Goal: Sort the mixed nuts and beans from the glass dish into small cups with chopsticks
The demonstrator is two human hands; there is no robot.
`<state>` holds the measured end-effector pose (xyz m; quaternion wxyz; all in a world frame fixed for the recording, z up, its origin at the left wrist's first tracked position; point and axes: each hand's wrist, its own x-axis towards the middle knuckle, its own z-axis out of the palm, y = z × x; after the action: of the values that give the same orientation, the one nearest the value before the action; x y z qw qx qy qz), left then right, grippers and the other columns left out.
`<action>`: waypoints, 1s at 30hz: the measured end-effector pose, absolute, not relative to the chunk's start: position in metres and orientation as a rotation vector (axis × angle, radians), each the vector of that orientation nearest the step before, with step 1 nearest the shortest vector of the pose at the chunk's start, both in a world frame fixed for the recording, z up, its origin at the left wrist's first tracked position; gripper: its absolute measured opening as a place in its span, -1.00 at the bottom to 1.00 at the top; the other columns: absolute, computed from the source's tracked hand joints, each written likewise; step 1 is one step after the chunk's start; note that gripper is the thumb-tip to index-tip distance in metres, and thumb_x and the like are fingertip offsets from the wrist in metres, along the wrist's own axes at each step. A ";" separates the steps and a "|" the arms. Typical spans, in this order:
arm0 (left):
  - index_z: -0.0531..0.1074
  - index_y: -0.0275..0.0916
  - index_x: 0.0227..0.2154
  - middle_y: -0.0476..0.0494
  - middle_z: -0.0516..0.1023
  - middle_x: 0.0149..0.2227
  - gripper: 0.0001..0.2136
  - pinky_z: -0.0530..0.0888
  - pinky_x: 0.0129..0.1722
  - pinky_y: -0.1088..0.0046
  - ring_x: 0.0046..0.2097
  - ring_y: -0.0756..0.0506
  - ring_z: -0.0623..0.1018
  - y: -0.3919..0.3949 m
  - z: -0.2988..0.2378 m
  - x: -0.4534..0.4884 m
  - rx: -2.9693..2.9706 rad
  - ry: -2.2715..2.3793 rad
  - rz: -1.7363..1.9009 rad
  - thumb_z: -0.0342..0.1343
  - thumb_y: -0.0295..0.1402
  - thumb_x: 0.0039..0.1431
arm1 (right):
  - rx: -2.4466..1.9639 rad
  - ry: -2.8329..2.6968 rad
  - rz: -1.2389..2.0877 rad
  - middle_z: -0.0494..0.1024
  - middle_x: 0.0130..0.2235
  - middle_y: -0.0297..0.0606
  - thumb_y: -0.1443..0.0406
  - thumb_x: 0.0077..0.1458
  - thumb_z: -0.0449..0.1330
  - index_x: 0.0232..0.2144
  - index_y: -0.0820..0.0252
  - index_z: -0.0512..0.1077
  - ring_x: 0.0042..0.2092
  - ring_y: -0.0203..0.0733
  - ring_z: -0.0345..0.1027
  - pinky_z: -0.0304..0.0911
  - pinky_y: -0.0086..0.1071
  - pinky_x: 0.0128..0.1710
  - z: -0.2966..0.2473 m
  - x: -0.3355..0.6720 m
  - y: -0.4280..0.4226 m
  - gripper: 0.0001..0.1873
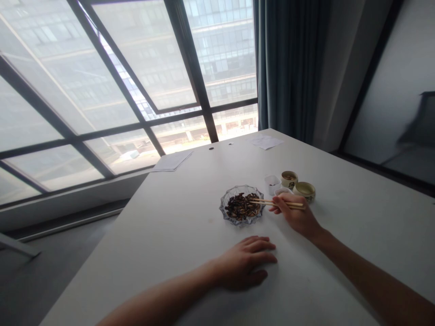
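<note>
My right hand (295,213) grips a pair of wooden chopsticks (277,203), their tips reaching left into a clear scalloped glass bowl (222,213). Small dark brown, elongated pieces (241,206) fill this bowl; whether a piece is between the tips I cannot tell. Flat on the white table (170,253), in front of the bowl, rests my left hand (246,262), fingers stretched out and holding nothing. Just behind my right hand are a small white plastic cup (272,184) with a dark bit inside and another white container (282,191), partly hidden by the hand.
Two pale green cups stand beyond my right hand: one (289,179) with dark marking and contents, the other (305,192) nearer. Papers (173,160) lie at the table's far left edge, with another sheet (267,141) at the back. Windows and a dark curtain (288,68) rise behind.
</note>
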<state>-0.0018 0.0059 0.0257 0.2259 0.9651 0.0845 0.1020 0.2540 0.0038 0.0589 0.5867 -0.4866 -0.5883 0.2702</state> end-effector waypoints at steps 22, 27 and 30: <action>0.47 -0.14 0.23 -0.28 0.47 0.36 -0.63 0.26 0.47 0.05 0.44 -0.34 0.38 0.007 0.023 -0.002 2.664 0.208 0.332 0.18 -0.28 0.42 | -1.087 -1.399 0.526 0.70 -0.41 -0.20 -0.05 0.34 0.30 -0.39 0.12 0.64 -0.42 -0.12 0.63 0.56 -0.30 -0.39 0.051 0.260 0.008 -0.57; 0.45 -0.12 0.25 -0.28 0.46 0.37 -0.62 0.26 0.47 0.03 0.44 -0.34 0.37 0.007 0.024 -0.002 2.673 0.206 0.314 0.18 -0.27 0.43 | -1.080 -1.444 0.541 0.69 -0.42 -0.19 -0.06 0.38 0.24 -0.43 0.10 0.63 -0.41 -0.09 0.63 0.58 -0.25 -0.41 0.045 0.252 0.011 -0.52; 0.44 -0.12 0.25 -0.28 0.45 0.37 -0.61 0.25 0.48 0.04 0.45 -0.34 0.37 0.007 0.024 -0.002 2.674 0.203 0.309 0.19 -0.28 0.42 | -1.087 -1.409 0.522 0.71 -0.40 -0.18 -0.07 0.40 0.21 -0.41 0.10 0.62 -0.41 -0.07 0.65 0.61 -0.22 -0.38 0.041 0.252 0.012 -0.51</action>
<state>-0.0018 0.0071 0.0236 0.2192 0.9665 0.0734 0.1118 0.2516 0.0118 0.0411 0.6001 -0.4688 -0.6078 0.2250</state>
